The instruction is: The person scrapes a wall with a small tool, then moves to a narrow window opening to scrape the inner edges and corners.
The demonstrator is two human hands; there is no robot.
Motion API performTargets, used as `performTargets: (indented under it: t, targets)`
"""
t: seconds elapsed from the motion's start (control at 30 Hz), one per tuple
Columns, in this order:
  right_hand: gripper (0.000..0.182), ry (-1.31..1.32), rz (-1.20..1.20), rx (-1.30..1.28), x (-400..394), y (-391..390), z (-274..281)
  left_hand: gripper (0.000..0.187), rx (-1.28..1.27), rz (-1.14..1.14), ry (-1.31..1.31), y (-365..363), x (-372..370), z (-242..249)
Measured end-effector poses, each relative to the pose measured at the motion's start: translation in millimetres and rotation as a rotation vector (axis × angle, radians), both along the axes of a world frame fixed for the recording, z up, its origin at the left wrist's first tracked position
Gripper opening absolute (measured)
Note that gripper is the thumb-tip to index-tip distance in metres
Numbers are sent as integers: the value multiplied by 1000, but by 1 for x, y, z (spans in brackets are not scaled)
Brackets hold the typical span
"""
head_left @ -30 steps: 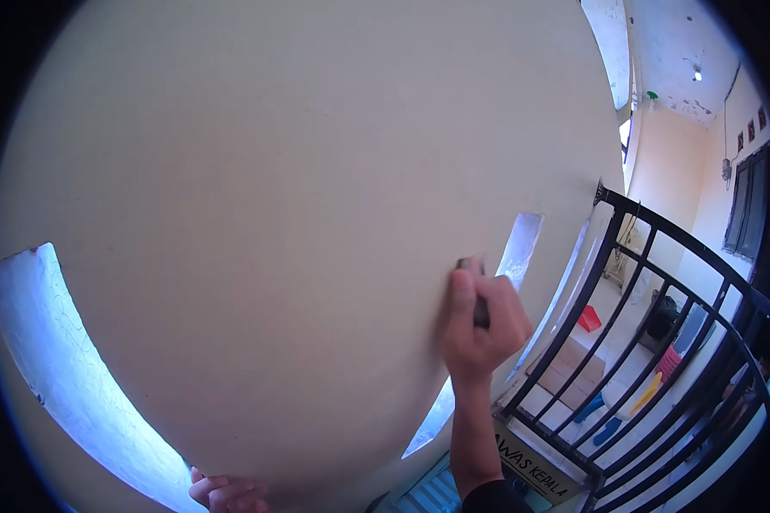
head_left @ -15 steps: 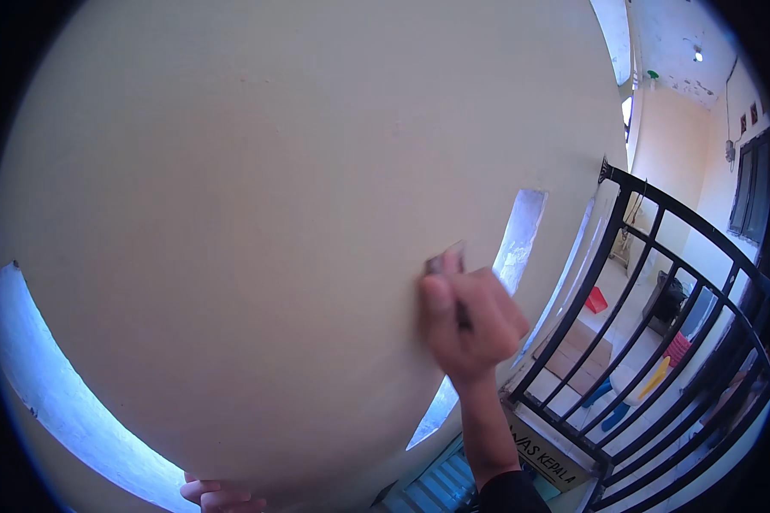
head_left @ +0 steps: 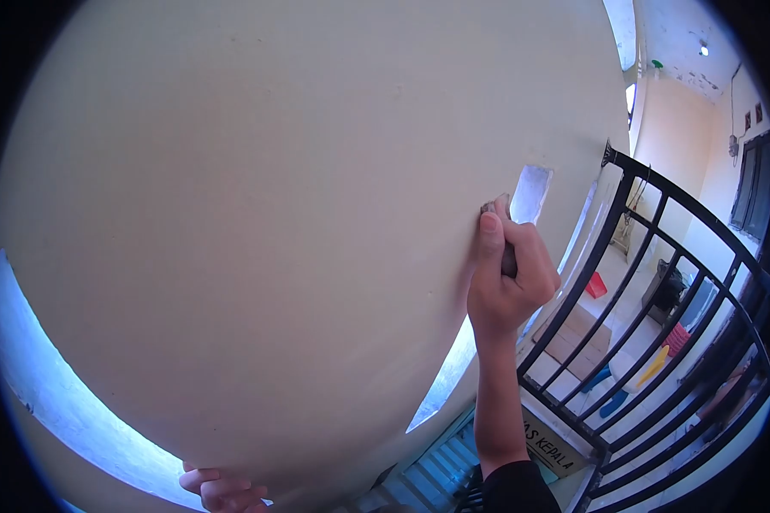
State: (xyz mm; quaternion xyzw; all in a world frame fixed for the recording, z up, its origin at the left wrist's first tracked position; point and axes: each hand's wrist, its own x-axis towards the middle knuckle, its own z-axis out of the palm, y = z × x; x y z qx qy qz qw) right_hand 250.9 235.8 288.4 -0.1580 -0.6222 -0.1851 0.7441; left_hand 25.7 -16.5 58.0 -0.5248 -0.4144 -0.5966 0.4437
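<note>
My right hand (head_left: 515, 272) is closed around a small dark grey folded piece that looks like sandpaper (head_left: 509, 258). The thumb points up, and the hand is against the cream wall (head_left: 299, 231), just left of a narrow slot (head_left: 532, 192) in it. At the bottom of the view my left hand (head_left: 222, 491) has its fingers curled over the wall's lower edge, beside a long bright opening (head_left: 85, 419). Most of that hand is out of view.
A black metal railing (head_left: 659, 224) curves along the right side. Behind it are a red dustpan-like item (head_left: 595, 285), a cardboard piece (head_left: 573, 342) and a pale stool (head_left: 633, 376). A lettered sign (head_left: 554, 446) and light-blue slats (head_left: 432, 470) are lower down.
My right hand has moved up and to the right along the wall, still holding the dark folded piece. The left hand stays at the wall's lower edge.
</note>
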Motion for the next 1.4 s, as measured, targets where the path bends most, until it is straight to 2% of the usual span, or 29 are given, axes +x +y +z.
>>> performTargets:
  t: [0.2,0.33,0.43,0.57,0.7,0.8,0.87,0.93,0.97,1.17,1.2,1.23,1.27,1.33,1.4]
  targets:
    - [9,30,26,-19,-4,-3,2,10,14,-43,-3,1,1,3]
    - [9,13,25,-28,-6,-6,-6,17,-26,-17,17,-1,1,4]
    - [10,-63,90,-29,-12,-22,-22,16,-62,-39,35,-2,-5,-5]
    - [18,-407,55,141,-12,-44,-33,10,19,-80,22,13,-2,-6]
    - [17,-200,116,83,-2,-9,-3,9,-39,-20,19,6,-3,-7]
    - [14,-430,166,247,-20,-44,-8,12,-31,-8,-1,6,-2,-7]
    - [12,-395,194,226,-17,-45,-6,15,-61,18,15,4,-4,-8]
    - [11,-260,88,96,-4,-21,2,18,-68,33,12,0,-8,-12]
    - [11,-101,59,-6,-2,-15,6,19,-54,34,-5,2,-9,-15]
    - [13,-513,283,156,-7,-43,1,22,-46,71,-10,4,-7,-15]
    - [11,-529,317,77,3,-28,8,23,-56,86,-19,2,-7,-16]
    - [8,-311,191,56,6,-17,9,23,-63,78,-26,2,-8,-17]
    - [9,-269,205,61,10,-8,15,23,-65,74,-41,3,-8,-17]
    - [12,-320,136,113,-2,-19,3,23,-85,68,-65,-1,-3,-19]
    - [18,-498,241,239,-15,-41,-5,23,-85,71,-68,1,-2,-15]
